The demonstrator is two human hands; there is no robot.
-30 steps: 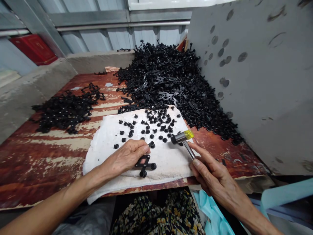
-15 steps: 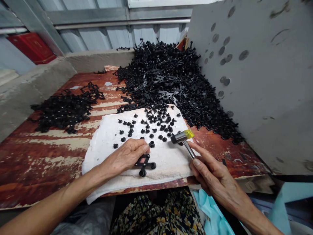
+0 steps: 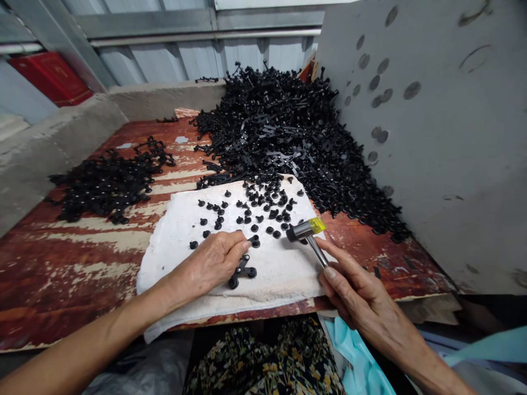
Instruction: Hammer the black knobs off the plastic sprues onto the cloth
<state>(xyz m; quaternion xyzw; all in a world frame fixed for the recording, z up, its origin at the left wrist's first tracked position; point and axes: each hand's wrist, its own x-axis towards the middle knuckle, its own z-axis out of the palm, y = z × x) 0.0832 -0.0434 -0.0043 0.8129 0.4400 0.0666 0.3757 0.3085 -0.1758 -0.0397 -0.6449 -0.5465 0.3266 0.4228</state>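
My left hand (image 3: 220, 253) is closed over a black scissor linkage (image 3: 244, 270), low above the white cloth (image 3: 181, 280). Two round-ended arms of the linkage stick out toward me, and another round end shows beyond my fingertips; its middle is hidden by the hand. In my right hand (image 3: 354, 288) is a small mallet (image 3: 310, 230), gripped by its metal handle. The mallet's head has one black face and one yellow face, and it is raised over the cloth's right side. Several small black round pegs (image 3: 269, 214) lie scattered on the cloth past my hands.
A large heap of black linkages and pegs (image 3: 284, 120) fills the back right of the worn red-brown table (image 3: 94, 258). On the left lies a smaller pile of linkages (image 3: 111, 184). A grey spotted panel (image 3: 432, 153) stands along the right, and a low concrete ledge (image 3: 74, 131) borders the left.
My left hand has shifted slightly, drawing the linkage a little to the left and away from me, so less of it shows. The right hand and mallet stay nearly still.
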